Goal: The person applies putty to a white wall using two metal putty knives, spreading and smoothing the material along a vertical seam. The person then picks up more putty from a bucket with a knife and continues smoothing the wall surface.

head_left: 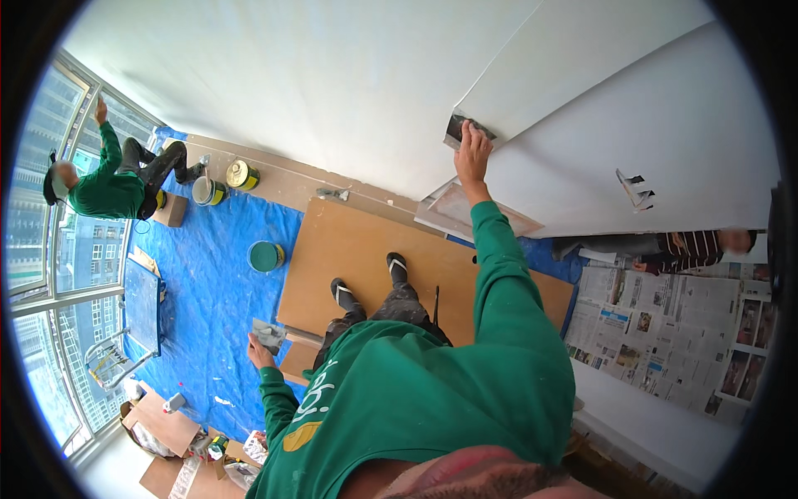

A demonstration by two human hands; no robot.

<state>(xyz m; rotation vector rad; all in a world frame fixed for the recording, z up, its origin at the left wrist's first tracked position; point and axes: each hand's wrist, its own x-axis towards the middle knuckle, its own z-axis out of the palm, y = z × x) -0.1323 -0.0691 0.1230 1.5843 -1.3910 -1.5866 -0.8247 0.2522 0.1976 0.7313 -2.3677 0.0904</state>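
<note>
My right hand [474,158] is raised to the white wall [332,91], its fingers closed on a wide, dark-bladed putty knife [456,130]. The blade lies against the surface at the lower corner of a wall edge. Its handle is hidden in my grip. Low at my left side, my left hand [260,353] holds a flat grey plate smeared with filler [268,334], which looks like a second putty knife; its handle is covered by my fingers. My feet in flip-flops stand on a large brown board [332,241].
Blue sheeting [216,291] covers the floor, with a green-topped bucket [266,256] and two more buckets [209,191] on the left. A person in green [108,195] works at the windows. Another person [690,252] is at the right, near newspaper sheets [648,324]. Cardboard [162,420] lies lower left.
</note>
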